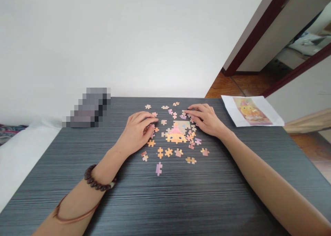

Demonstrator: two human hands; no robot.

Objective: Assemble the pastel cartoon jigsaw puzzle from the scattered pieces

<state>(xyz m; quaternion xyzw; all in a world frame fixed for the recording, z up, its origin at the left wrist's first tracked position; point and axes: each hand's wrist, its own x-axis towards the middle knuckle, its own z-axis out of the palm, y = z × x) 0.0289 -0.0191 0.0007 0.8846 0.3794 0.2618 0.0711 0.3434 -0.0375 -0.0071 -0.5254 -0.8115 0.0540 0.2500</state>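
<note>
Pixelated obj. (89,106) unclear; 2 forearms (261,174) cut off; L fingers (148,121) part-hide pcs (154,114).

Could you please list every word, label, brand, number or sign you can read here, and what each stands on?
No text can be read anywhere.
Printed sheet: a picture, with no lettering I can make out.
Joined puzzle section and loose pieces: no legible marks.
Dark object at left: pixelated, so any text is unreadable.

Home: wooden floor (226,86), dark-red door frame (257,32); white cloth (24,153) at left, probably bedding.
</note>
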